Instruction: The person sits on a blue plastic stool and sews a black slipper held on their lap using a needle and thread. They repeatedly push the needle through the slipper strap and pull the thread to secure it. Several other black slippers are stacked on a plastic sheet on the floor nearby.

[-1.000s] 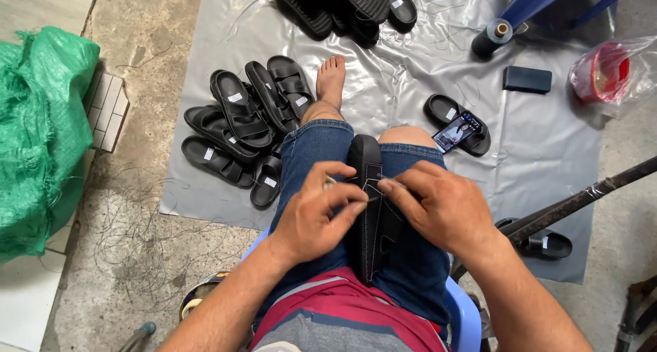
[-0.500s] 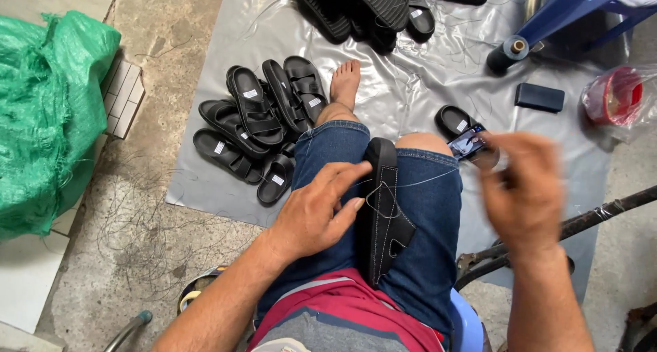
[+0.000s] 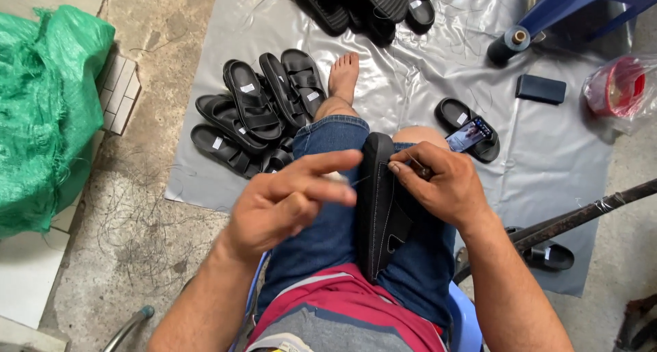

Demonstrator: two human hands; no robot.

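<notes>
The needle, if there is one, is too small to make out: only a thin pale thread (image 3: 359, 181) shows, running between the two hands. The right hand (image 3: 441, 184) pinches its thumb and forefinger together at the upper edge of a black sandal (image 3: 383, 208), and what sits inside that pinch cannot be told. The sandal stands on edge between the person's denim-clad thighs, its lower end hidden against the red and grey shirt (image 3: 342, 311). The left hand (image 3: 287, 201) hovers just left of the sandal, fingers loosely spread and blurred, apparently gripping nothing but the thread's end. A heap of finished black sandals (image 3: 253, 116) lies on the grey plastic sheet (image 3: 410, 78), and another pile is cut off at the top edge.
</notes>
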